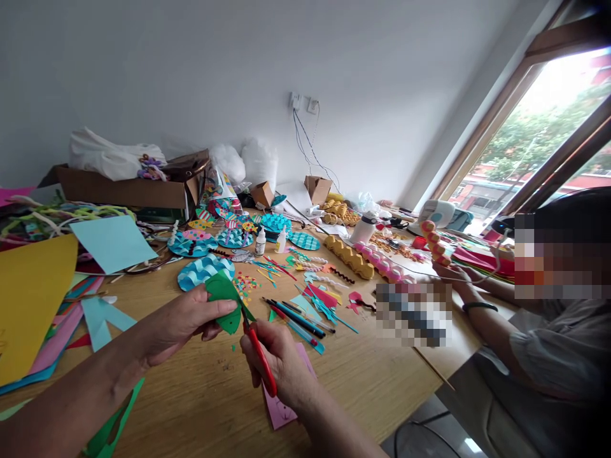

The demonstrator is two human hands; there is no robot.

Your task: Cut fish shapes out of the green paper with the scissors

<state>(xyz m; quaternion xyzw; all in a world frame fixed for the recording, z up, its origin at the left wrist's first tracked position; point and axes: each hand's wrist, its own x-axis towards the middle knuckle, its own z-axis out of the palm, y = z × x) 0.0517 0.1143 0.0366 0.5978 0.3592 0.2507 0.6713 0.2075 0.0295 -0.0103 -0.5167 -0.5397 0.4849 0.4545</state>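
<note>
My left hand (pixel 193 321) pinches a piece of green paper (pixel 224 299) between thumb and fingers above the wooden table. Red-handled scissors (pixel 259 356) are in my right hand (pixel 281 359), its fingers wrapped round the handles. The scissor blades meet the right edge of the green paper, where a narrow strip stands away from the rest. Below my right hand lies a pink sheet (pixel 281 413) with a drawn outline, partly covered by the hand. Another green paper (pixel 114 423) with cut-out edges lies under my left forearm.
Pens (pixel 300 318), small confetti dots (pixel 247 284) and blue wavy discs (pixel 203 270) lie beyond my hands. Coloured sheets (pixel 35 299) pile up at left. Egg-carton strips (pixel 348 256) run toward the right, where another person's hand (pixel 451 277) holds a painted strip (pixel 434 242).
</note>
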